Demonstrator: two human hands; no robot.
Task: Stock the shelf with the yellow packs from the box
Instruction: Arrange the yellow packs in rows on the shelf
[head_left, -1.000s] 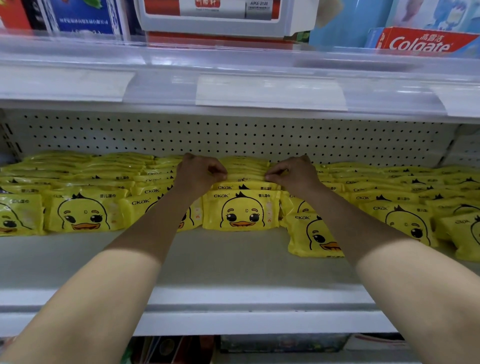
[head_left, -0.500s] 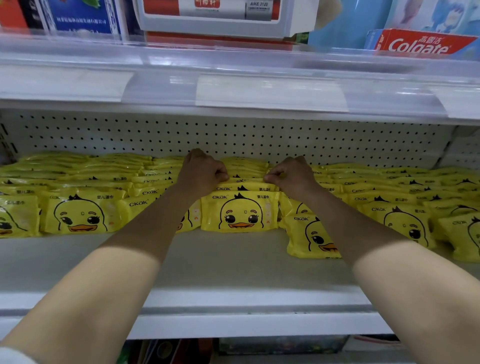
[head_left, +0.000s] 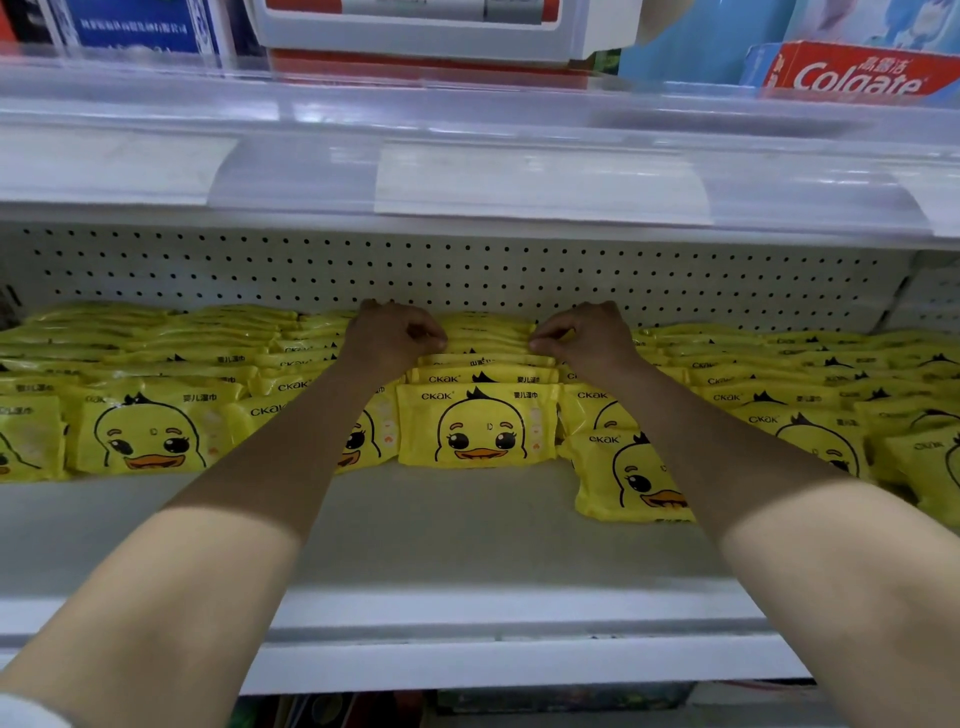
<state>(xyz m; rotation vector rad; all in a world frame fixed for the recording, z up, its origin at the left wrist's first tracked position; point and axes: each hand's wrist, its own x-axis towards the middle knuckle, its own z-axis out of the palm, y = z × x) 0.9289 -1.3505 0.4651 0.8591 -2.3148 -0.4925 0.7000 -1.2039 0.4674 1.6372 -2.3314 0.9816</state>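
Step in hand: seating stock at the rear of the centre row. Left hand and right hand, fingers curled, pinch opposite ends of the yellow packs at 12 o'clock from the front duck-face pack, near the pegboard back panel. Next move, as judged: release both grips, then square the tilted pack at 4 o'clock; the box is not in view

Colgate box cut off at edge, pack half hidden behind forearm

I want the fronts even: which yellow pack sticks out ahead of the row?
The tilted pack beside the right forearm: it sits nearer the shelf edge than the others.
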